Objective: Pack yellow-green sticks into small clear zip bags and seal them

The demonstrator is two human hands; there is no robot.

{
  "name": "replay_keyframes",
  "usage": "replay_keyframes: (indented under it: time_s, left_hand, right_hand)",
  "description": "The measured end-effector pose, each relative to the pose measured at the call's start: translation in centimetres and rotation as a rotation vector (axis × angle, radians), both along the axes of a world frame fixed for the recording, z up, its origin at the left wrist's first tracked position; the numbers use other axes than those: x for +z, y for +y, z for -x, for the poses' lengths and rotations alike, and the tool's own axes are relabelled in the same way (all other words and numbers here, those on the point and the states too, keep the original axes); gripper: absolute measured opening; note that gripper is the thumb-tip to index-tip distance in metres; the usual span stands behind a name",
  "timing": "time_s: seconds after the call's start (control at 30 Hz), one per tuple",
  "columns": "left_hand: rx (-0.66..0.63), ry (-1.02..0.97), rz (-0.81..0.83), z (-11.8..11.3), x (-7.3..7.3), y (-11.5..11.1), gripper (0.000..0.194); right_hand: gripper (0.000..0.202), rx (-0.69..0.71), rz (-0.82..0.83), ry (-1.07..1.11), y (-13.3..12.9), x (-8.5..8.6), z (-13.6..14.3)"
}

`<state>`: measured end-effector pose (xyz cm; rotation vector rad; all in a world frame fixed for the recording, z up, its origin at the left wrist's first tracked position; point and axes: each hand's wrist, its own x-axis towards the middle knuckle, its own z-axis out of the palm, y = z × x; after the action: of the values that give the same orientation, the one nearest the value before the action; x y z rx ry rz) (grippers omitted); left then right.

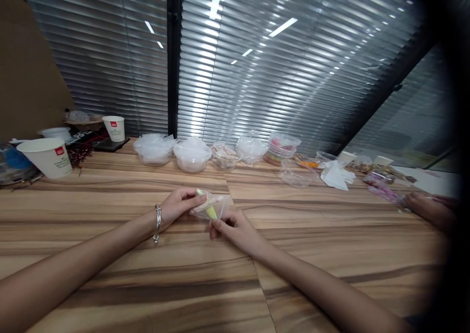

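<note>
A small clear plastic bag [221,206] with yellow-green and pinkish pieces in it is held between both hands, above the middle of the wooden table [176,284]. My left hand [179,205], with a silver bracelet at the wrist, pinches the bag's left side, thumb on top. My right hand [235,229] grips its lower right edge between thumb and fingers. The yellow-green piece [211,212] points down toward my right thumb. What exactly the pieces are is too small to tell.
Along the back stand plastic bowls [192,154], a bag-wrapped tub [224,155], stacked containers [282,147] and white gloves or tissue [337,175]. Paper cups [47,157] and a dark phone-like slab [110,144] are at left. Another person's hand [428,209] is at far right, near purple packets [384,191].
</note>
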<state>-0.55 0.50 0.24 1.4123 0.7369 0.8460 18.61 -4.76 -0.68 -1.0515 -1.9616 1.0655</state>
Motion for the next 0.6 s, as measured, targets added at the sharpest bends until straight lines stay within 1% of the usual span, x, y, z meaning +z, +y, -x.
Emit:
replay_keyframes:
  time_s: [0.13,0.27,0.37,0.47,0.6]
  left_hand:
    - [-0.033,0.040,-0.029,0.1,-0.2,0.0,0.029]
    - [-0.052,0.057,-0.069,0.0,-0.2,0.0,0.029]
    - [-0.084,0.035,-0.068,-0.1,-0.4,0.1,0.029]
    - [-0.115,0.020,-0.053,-0.1,-0.8,0.2,0.031]
    - [-0.136,0.007,-0.016,-0.1,-1.1,0.3,0.032]
  right_hand:
    - [0.032,-0.002,-0.019,-0.030,0.0,0.1,0.0]
    - [0.032,-0.014,0.050,-0.035,-0.2,0.0,0.1]
    - [0.033,-0.045,0.079,-0.052,-0.2,-0.2,0.2]
    - [0.035,-0.086,0.062,-0.088,-0.2,-0.5,0.1]
    - [0.036,-0.112,-0.004,-0.139,-0.1,-0.5,-0.1]
